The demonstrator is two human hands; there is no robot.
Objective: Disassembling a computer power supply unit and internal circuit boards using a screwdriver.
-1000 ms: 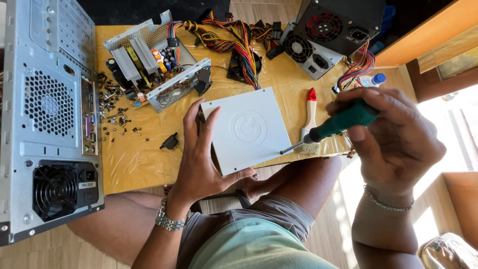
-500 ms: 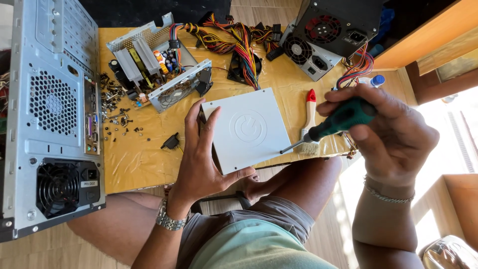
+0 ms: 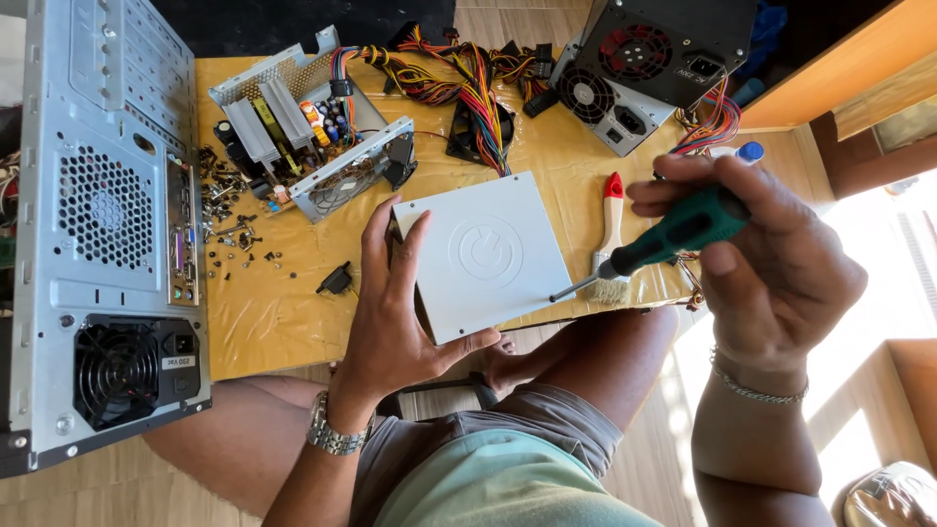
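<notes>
L hand point(image 3: 390, 322) grips grey box point(image 3: 488, 256); R hand point(image 3: 771, 263) w/ screwdriver point(image 3: 654, 246) (tip at edge).

- Box point(image 3: 488, 256): plain light grey, with a round embossed mark in the same grey.
- Screwdriver point(image 3: 673, 232): green handle with a black collar, silver shaft.
- Brush point(image 3: 611, 220): red tip on a pale cream handle.
- Surface point(image 3: 283, 303): yellow-brown, glossy and wrinkled.
- Case point(image 3: 98, 234): bare silver-grey metal, dotted with vent holes, black fan.
- Wires point(image 3: 468, 78): red, yellow, orange and black strands.
- Power supply point(image 3: 664, 49): black, with a red fan.
- Screws point(image 3: 229, 210): dark and silvery specks.
- Watch point(image 3: 332, 437): silver.
</notes>
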